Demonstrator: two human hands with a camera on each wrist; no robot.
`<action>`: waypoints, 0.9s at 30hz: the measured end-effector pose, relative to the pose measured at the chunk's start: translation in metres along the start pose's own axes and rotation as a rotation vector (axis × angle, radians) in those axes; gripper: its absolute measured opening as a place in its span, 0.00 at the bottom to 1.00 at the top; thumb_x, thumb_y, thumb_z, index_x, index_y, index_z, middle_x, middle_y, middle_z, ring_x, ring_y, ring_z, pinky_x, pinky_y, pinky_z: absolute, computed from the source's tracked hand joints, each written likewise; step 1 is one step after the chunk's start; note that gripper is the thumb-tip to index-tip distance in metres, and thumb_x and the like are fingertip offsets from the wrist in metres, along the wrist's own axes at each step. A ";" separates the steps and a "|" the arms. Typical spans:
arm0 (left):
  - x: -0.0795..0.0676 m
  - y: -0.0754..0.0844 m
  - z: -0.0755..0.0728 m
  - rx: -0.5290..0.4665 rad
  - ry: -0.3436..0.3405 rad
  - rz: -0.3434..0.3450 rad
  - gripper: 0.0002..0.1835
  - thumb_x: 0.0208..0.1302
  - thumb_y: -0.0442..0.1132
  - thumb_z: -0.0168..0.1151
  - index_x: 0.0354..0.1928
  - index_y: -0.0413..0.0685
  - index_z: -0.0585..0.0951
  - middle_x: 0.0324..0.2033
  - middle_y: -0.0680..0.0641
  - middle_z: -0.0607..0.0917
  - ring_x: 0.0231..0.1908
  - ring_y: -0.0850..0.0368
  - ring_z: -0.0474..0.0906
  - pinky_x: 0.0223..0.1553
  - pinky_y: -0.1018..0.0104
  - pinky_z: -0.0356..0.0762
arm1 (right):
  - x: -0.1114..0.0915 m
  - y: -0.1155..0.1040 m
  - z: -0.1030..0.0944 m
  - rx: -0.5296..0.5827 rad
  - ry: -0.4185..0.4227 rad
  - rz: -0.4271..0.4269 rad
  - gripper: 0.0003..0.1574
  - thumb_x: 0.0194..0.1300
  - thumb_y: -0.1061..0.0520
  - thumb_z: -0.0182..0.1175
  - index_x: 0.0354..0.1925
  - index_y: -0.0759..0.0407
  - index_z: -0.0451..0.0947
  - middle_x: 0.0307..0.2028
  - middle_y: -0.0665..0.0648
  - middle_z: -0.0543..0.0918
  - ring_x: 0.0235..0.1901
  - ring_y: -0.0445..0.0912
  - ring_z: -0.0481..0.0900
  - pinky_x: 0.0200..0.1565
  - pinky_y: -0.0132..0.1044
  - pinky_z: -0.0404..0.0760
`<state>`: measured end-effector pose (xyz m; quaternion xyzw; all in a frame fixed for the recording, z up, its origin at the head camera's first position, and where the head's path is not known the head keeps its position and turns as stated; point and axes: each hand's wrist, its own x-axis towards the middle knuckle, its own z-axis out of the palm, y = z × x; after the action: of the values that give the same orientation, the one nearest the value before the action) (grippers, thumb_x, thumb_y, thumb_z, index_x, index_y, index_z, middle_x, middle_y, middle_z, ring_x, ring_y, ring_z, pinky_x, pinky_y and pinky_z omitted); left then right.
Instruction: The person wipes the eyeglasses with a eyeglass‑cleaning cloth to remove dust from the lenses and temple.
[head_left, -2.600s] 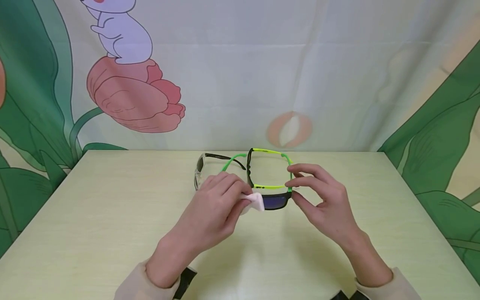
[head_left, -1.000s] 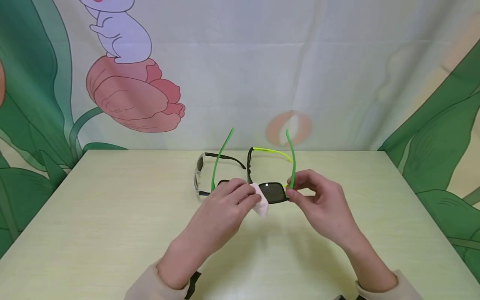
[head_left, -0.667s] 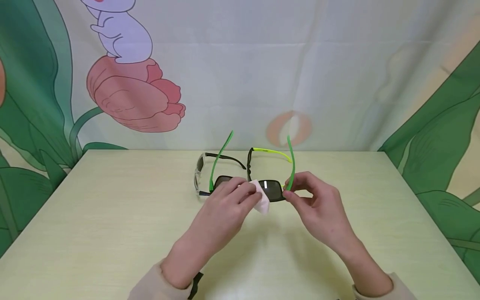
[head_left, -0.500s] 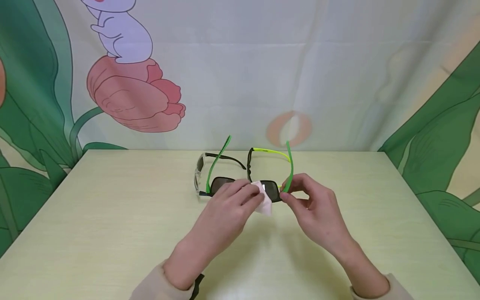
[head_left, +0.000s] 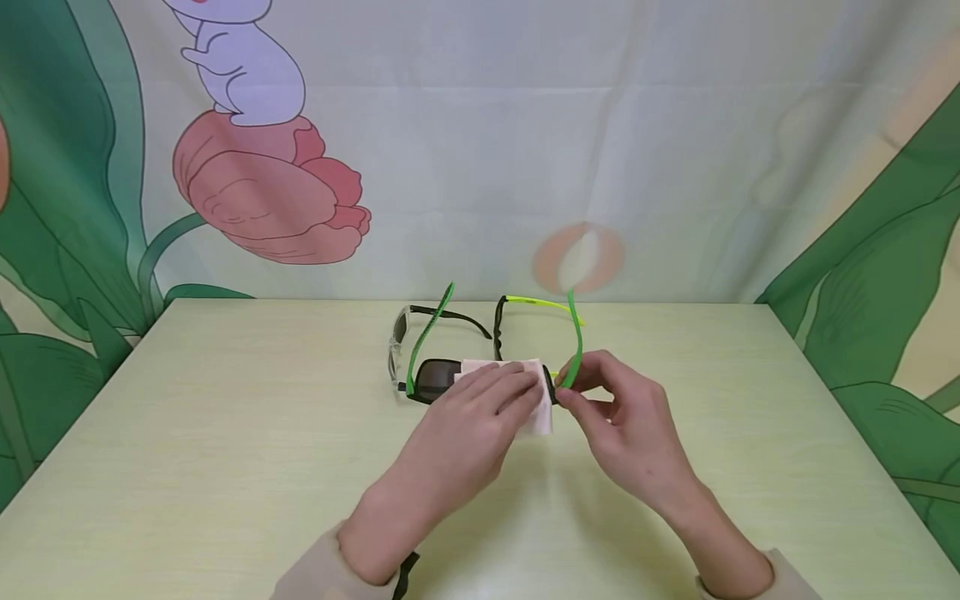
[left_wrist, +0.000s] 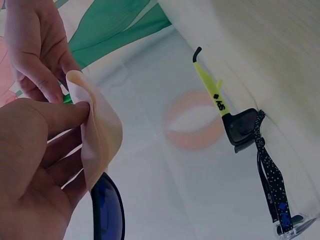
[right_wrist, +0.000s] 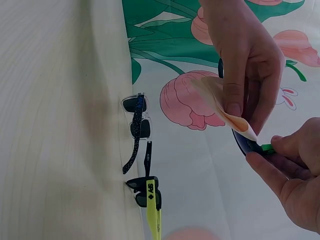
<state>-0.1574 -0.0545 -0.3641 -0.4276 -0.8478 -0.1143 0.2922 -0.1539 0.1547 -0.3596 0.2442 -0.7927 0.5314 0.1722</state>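
Observation:
My left hand (head_left: 465, 433) pinches a pale pink cloth (head_left: 543, 417) around one lens of a pair of black-framed sunglasses (head_left: 435, 379) with green temples. In the left wrist view, its thumb presses the cloth (left_wrist: 102, 125) from one side and its fingers lie on the other. My right hand (head_left: 637, 417) grips the sunglasses at the right hinge, thumb and fingers around the base of the green temple. Both temples stand open, pointing away from me. The cloth hides most of the right lens; the left lens shows dark and uncovered. The right wrist view has the glasses held above the table.
Behind the held pair, sunglasses with yellow temples (head_left: 542, 302) stand on the table (head_left: 225, 433). Left of them are clear-framed sunglasses with dark temples (head_left: 450, 314). A printed curtain (head_left: 450, 167) hangs along the table's far edge.
The sunglasses have turned from lens fronts toward me to their inner side, temples swinging up, then drifted slightly left. The cloth, earlier bunched, now spreads over the right lens.

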 end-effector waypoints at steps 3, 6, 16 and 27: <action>0.000 0.001 0.000 -0.017 0.009 0.005 0.23 0.58 0.21 0.70 0.57 0.38 0.84 0.58 0.43 0.83 0.63 0.48 0.77 0.70 0.62 0.64 | -0.001 0.000 0.001 0.008 -0.006 0.001 0.12 0.64 0.72 0.68 0.42 0.61 0.80 0.38 0.56 0.86 0.39 0.46 0.84 0.39 0.38 0.88; 0.000 0.001 0.000 -0.004 0.013 0.011 0.23 0.59 0.22 0.71 0.57 0.39 0.85 0.58 0.44 0.83 0.63 0.49 0.77 0.70 0.63 0.65 | -0.001 0.000 0.002 0.013 -0.006 0.005 0.12 0.63 0.73 0.68 0.42 0.61 0.80 0.38 0.55 0.86 0.39 0.46 0.84 0.39 0.38 0.88; 0.000 0.000 -0.001 -0.023 0.054 0.003 0.16 0.57 0.22 0.73 0.47 0.43 0.88 0.47 0.50 0.87 0.52 0.53 0.81 0.62 0.62 0.74 | 0.000 0.001 0.002 0.041 0.005 0.015 0.12 0.63 0.73 0.68 0.42 0.62 0.80 0.37 0.53 0.86 0.38 0.47 0.84 0.38 0.42 0.88; 0.002 0.000 -0.001 0.001 0.091 0.010 0.14 0.56 0.23 0.74 0.43 0.45 0.89 0.43 0.51 0.87 0.48 0.55 0.81 0.58 0.62 0.74 | -0.001 0.001 0.003 0.045 0.017 0.032 0.13 0.63 0.74 0.68 0.41 0.61 0.80 0.38 0.51 0.85 0.38 0.47 0.84 0.38 0.41 0.88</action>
<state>-0.1575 -0.0536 -0.3625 -0.4261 -0.8314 -0.1315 0.3316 -0.1534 0.1524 -0.3617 0.2305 -0.7828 0.5540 0.1649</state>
